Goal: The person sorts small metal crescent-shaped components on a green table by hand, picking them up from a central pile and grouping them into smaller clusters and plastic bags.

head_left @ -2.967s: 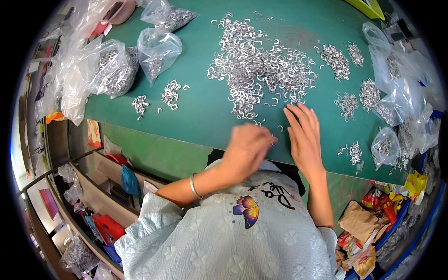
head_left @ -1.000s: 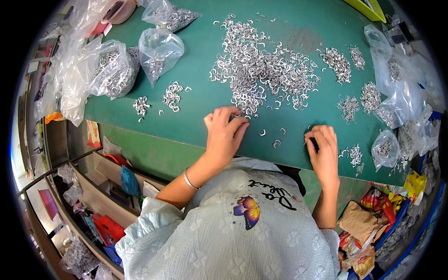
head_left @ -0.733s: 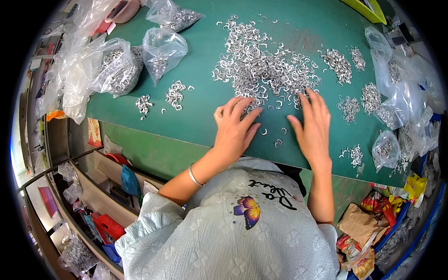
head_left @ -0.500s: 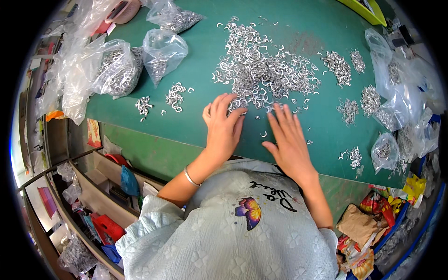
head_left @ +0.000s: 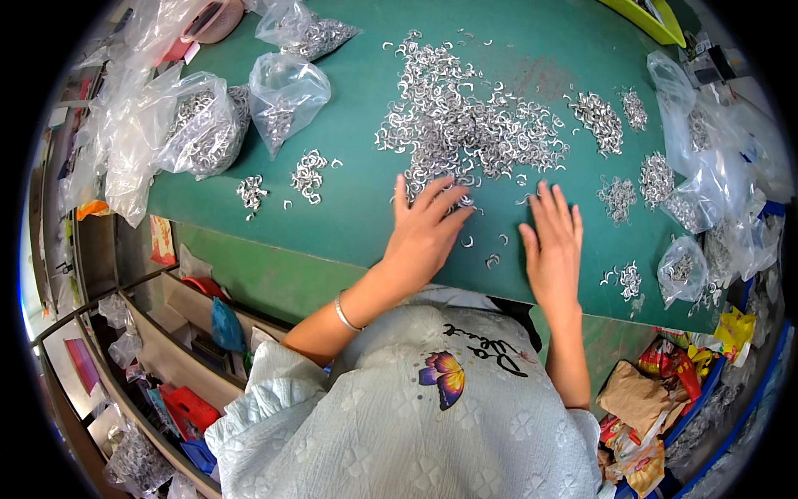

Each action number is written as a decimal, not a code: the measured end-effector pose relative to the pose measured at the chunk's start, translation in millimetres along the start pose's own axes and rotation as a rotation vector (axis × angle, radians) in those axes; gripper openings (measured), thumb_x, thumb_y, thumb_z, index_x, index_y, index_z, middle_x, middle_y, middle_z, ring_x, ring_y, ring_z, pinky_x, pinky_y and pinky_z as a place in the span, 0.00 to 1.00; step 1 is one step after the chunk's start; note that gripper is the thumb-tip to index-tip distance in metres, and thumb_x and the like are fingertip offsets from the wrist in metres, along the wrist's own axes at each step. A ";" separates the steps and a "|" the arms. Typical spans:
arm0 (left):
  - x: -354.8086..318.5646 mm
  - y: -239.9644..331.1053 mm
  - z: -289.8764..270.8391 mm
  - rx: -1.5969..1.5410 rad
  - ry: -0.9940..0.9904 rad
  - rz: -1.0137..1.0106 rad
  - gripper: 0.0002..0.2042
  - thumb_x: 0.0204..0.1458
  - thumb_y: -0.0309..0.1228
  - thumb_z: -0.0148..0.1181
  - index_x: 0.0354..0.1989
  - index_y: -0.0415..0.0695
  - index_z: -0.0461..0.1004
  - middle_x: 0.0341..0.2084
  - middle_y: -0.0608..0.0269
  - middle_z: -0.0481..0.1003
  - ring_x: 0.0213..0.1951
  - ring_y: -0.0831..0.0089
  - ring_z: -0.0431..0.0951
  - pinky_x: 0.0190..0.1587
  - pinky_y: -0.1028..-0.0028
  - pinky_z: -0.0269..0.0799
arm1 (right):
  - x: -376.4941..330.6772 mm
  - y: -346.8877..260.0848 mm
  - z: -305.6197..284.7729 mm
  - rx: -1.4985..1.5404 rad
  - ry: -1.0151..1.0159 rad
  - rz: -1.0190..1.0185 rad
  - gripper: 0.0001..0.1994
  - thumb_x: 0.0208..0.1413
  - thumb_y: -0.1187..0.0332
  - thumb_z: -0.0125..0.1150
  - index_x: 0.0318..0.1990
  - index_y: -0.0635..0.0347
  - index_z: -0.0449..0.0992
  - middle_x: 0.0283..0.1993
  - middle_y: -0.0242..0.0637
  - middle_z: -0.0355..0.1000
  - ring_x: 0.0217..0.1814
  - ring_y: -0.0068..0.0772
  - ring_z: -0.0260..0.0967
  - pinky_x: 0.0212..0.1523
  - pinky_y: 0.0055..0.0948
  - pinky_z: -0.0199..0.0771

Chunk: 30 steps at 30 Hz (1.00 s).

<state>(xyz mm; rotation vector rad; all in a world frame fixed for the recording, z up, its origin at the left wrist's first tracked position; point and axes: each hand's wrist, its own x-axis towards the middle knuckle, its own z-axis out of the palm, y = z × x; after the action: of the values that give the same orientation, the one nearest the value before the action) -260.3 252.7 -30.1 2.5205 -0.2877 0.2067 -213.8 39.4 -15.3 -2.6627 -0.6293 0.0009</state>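
On the green table (head_left: 349, 208), both hands' fingers lie spread, seemingly covering some small metal rings (head_left: 465, 133).

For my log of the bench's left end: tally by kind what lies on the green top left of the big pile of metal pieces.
Clear bags holding metal pieces: 3
Small heaps of loose metal pieces: 2
Total: 5

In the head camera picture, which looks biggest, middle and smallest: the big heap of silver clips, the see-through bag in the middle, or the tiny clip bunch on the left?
1. Big central heap of silver metal clips
2. Clear plastic bag holding clips
3. Small bunch of silver clips near the table's left edge

The sizes differ plainly.
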 end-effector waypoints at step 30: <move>2.1 3.1 -5.8 -0.024 0.028 0.016 0.15 0.48 0.22 0.61 0.46 0.42 0.77 0.49 0.63 0.71 0.55 0.62 0.68 0.61 0.50 0.51 | 28.9 -9.2 15.4 0.135 0.178 -0.033 0.07 0.49 0.73 0.67 0.35 0.60 0.75 0.37 0.35 0.70 0.43 0.40 0.64 0.44 0.37 0.59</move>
<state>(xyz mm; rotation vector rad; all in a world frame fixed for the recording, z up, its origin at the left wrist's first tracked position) -259.6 253.2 -23.3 2.4898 -0.2975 0.2432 -193.1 65.2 -23.3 -2.4879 -0.5935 -0.1946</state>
